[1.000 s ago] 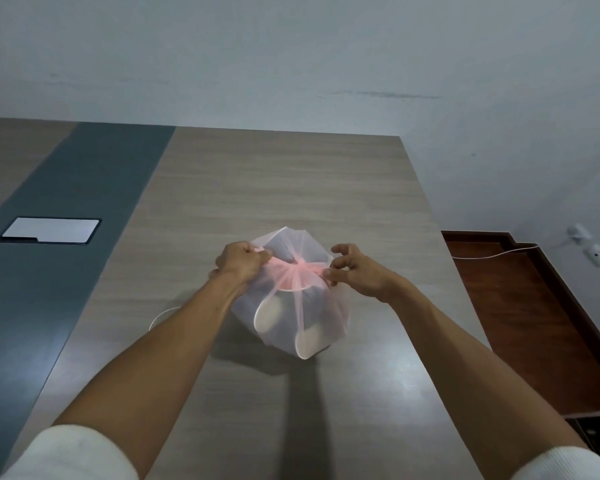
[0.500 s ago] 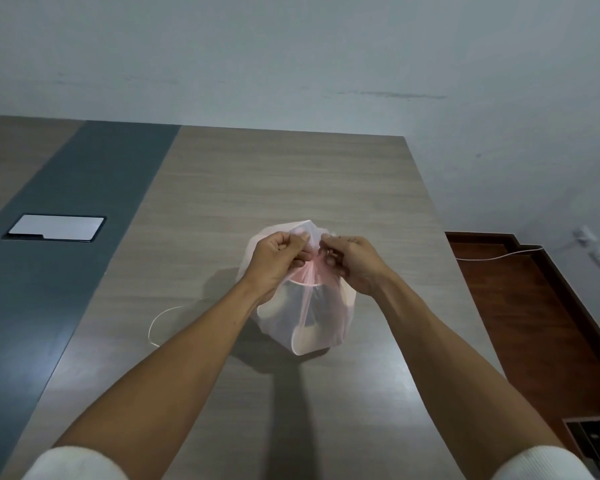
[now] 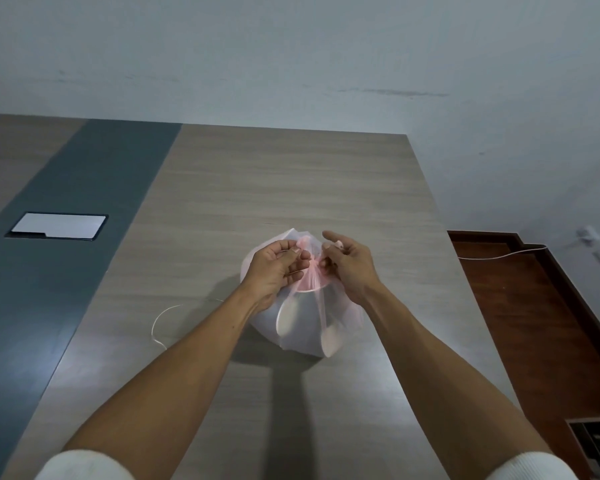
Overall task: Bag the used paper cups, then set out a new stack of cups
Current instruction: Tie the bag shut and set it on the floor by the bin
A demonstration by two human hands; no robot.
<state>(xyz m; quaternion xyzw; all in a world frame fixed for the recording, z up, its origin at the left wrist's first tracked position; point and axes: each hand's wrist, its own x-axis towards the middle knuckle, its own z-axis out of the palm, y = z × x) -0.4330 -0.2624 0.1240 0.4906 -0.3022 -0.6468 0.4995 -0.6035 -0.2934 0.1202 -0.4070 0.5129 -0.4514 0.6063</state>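
A thin pink plastic bag (image 3: 305, 327) sits on the wooden table (image 3: 291, 188), with several white paper cups (image 3: 286, 318) showing through it. Its top is gathered into a pink twisted neck (image 3: 307, 268) between my hands. My left hand (image 3: 278, 268) pinches the bag's neck from the left with curled fingers. My right hand (image 3: 347, 263) pinches the pink plastic from the right, its index finger raised and a bit of plastic over its fingers. No fresh stack of cups is in view.
A thin white string (image 3: 160, 323) lies looped on the table left of the bag. A grey strip with a white cover plate (image 3: 58, 226) runs along the left. The table's right edge drops to a brown floor with a white cable (image 3: 499, 255).
My hands came together from the bag's sides to its gathered neck. The bag top has been drawn tighter and the hands now work the pink plastic at the middle.
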